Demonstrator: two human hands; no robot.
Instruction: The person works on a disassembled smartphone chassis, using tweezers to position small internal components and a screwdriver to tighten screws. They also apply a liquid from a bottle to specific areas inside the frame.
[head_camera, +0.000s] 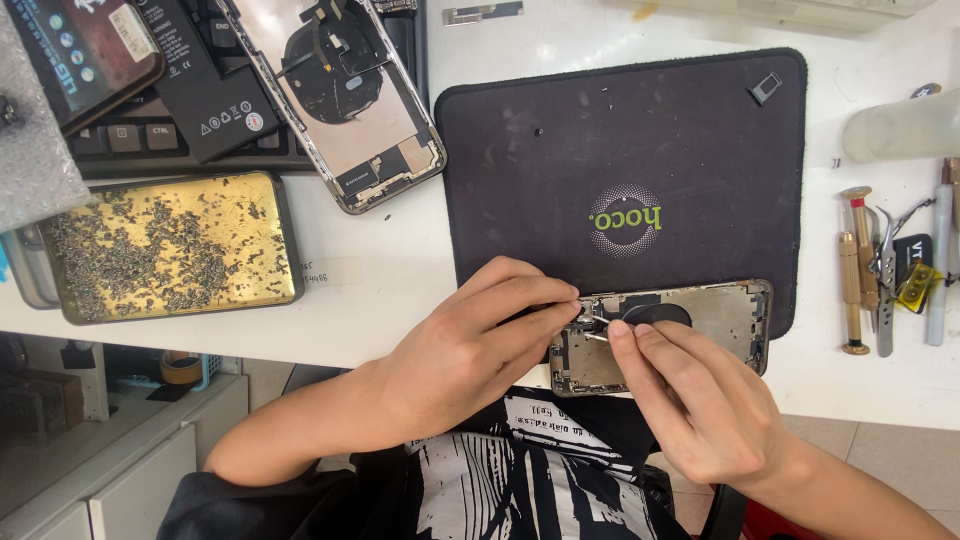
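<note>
An opened phone housing (700, 320) lies across the near edge of a black work mat (620, 150), its inner parts facing up. My left hand (470, 345) rests on the housing's left end and pinches a small part there. My right hand (690, 390) comes in from the lower right, fingers closed on a thin metal tool, likely tweezers (593, 330), whose tip touches the housing's left end near my left fingertips.
A second open phone shell (340, 90) and a black battery (205, 90) lie on a keyboard at the back left. A gold tray (175, 245) holds several tiny screws. Screwdrivers and tweezers (880, 270) lie at the right. A small black part (765, 88) sits on the mat's far corner.
</note>
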